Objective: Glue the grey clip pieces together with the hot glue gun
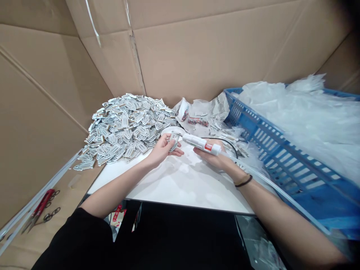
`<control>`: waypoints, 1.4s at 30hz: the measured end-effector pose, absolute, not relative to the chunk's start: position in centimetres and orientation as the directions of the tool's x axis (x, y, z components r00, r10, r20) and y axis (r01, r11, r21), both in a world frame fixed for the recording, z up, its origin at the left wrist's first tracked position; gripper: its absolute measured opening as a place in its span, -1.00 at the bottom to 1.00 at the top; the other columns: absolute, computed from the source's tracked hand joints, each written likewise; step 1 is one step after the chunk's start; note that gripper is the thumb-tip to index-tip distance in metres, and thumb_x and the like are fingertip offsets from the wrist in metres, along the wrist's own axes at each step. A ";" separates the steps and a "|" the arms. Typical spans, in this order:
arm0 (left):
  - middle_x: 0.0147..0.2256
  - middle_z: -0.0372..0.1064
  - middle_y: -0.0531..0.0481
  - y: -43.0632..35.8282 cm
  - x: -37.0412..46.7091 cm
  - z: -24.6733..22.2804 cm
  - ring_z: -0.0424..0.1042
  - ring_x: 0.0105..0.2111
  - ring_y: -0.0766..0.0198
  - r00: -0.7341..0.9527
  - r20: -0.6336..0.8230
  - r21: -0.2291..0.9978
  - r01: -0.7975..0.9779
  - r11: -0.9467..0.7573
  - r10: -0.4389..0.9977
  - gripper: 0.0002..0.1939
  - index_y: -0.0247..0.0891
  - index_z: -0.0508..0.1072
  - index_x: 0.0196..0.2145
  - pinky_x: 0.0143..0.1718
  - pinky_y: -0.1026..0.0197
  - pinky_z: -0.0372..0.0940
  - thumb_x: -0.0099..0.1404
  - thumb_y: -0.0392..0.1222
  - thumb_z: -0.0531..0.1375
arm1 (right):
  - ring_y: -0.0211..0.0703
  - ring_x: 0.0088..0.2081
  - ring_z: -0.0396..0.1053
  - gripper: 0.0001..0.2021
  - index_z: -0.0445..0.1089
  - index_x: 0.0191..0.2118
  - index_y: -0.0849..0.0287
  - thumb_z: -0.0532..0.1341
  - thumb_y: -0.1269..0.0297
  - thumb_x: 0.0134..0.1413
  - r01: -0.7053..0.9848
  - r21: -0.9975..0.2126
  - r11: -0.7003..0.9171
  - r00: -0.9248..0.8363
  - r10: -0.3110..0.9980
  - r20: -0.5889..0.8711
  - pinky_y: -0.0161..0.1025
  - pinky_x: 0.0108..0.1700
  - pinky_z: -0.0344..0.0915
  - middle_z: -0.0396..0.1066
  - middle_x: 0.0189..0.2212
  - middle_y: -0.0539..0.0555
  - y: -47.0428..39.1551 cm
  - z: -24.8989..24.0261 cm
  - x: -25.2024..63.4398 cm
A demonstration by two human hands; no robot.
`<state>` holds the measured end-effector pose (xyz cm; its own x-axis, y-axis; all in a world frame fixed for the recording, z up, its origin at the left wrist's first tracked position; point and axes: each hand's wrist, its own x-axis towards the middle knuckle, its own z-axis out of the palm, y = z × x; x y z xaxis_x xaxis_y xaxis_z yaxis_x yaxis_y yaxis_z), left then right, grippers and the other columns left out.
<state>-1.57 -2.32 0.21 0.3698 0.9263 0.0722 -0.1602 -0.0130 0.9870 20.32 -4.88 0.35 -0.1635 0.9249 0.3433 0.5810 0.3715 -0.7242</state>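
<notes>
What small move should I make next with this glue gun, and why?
I'd probably hold the gray piece steady and line it up with the tip of the glue gun. Your left hand pinches the piece, and your right hand points the gun toward it. The tip looks very close, but I can't tell whether they touch.

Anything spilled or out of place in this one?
Slightly: at the left edge of the gray pile, a few pieces lie past the white tabletop, over brown cardboard, as if spilled.
</notes>
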 end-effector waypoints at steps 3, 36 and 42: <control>-0.37 0.45 0.04 -2.5 -1.6 0.3 0.59 -0.42 0.17 0.386 0.094 0.988 -0.153 -0.036 0.918 -0.63 -0.22 0.18 -0.12 -0.32 0.11 0.50 0.34 -0.01 0.27 | -0.16 -0.52 0.17 -0.74 0.18 -0.56 0.08 0.21 0.18 0.05 0.585 -0.698 0.413 -0.205 0.908 0.365 -0.17 -0.40 0.05 0.20 -0.62 0.02 -5.0 0.6 20.4; -0.37 0.45 0.09 -3.4 -1.2 0.7 0.57 -0.41 0.12 0.400 0.127 0.982 -0.177 -0.060 0.908 -0.68 -0.06 0.26 -0.21 -0.28 -0.06 0.44 0.25 0.05 0.32 | -0.21 -0.59 0.09 -0.72 0.07 -0.59 0.07 0.13 0.15 0.03 0.596 -0.604 0.529 -0.271 0.841 0.468 -0.20 -0.47 0.04 0.15 -0.65 -0.02 -4.6 0.1 20.3; -0.38 0.46 0.06 -3.4 -1.1 0.5 0.56 -0.44 0.11 0.380 0.129 0.977 -0.205 -0.052 0.916 -0.61 -0.09 0.26 -0.20 -0.31 -0.07 0.43 0.21 0.08 0.35 | -0.28 -0.61 0.04 -0.72 0.07 -0.58 0.09 0.13 0.20 0.06 0.551 -0.566 0.613 -0.314 0.781 0.540 -0.25 -0.53 0.01 0.12 -0.67 -0.07 -4.4 -0.2 20.5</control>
